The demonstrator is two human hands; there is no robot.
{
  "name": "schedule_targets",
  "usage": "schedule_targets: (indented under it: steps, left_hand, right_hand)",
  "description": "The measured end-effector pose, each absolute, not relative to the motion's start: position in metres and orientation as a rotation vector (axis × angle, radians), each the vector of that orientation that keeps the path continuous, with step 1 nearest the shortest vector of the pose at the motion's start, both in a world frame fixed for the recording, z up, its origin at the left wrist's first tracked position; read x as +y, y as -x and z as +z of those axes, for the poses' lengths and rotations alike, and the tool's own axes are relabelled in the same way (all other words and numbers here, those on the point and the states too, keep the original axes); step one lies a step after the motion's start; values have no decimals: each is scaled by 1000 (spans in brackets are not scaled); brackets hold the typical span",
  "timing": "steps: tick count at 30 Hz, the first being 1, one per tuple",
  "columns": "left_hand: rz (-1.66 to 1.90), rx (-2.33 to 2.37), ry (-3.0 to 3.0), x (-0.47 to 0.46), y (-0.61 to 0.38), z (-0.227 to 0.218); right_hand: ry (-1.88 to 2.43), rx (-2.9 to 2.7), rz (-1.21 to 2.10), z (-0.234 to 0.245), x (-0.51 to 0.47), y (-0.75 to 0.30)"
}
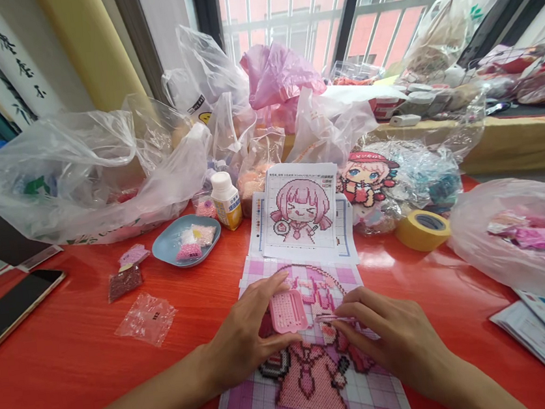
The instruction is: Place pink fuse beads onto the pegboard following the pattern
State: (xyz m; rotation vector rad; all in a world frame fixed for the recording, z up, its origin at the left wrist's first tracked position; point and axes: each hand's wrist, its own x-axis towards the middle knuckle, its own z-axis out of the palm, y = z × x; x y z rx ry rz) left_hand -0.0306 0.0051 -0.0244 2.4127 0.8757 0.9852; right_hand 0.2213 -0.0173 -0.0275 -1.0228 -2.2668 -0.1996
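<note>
Red table, checked bead board, blue dish, tape roll, phone, plastic bags

This looks like a home craft corner set up at a red table pushed against a barred window. Just ahead of the hands lie a printed pixel pattern sheet and a blue dish of beads, with crumpled plastic bags of supplies heaped beyond them along the sill. A roll of yellow tape sits to the right of the hands, a phone lies far off to their left, and calligraphy scrolls hang on the wall at upper left.
</note>
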Motion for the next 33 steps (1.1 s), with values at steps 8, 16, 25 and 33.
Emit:
schedule_targets:
  steps: [8,16,25,33]
  left_hand:
    - [979,877,-2416,4,30,-24]
    - [959,840,-2416,5,30,-25]
    - [930,763,-2426,6,29,-25]
    - [951,703,-2448,6,29,-26]
  right_hand:
    - [1017,-2254,-204,-27,-17,-220]
    - [992,-2202,-223,-27,-18,-220]
    - [920,-2222,-160,-27,-23,-217]
    - [905,-2250,-93,-28,-24,-213]
